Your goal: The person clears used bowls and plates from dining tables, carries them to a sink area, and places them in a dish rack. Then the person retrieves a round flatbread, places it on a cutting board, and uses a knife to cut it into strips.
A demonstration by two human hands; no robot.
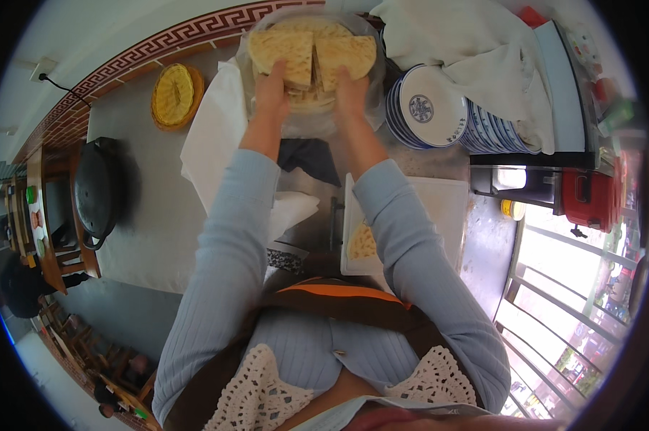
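Observation:
My left hand [272, 94] grips a cut half of flatbread [281, 51], thumb on top and fingers beneath. My right hand [351, 97] holds the other flatbread half [351, 56] the same way. A narrow gap runs between the two straight cut edges, and more pieces show under them. Both halves are over a round stack of flatbread [308, 25] lined with a clear plastic bag [375, 102]. Below my right forearm, a piece of flatbread [361, 243] lies on a white cutting board [437, 199], partly hidden by my sleeve.
White cloth [216, 124] and dark cloth [309, 159] lie on the metal counter [146, 161]. Stacked blue-rimmed plates [437, 113] stand right, partly under a pale cloth [464, 32]. Farther left are wicker baskets [174, 94] and a black lidded pan [95, 191]. People sit or stand beyond.

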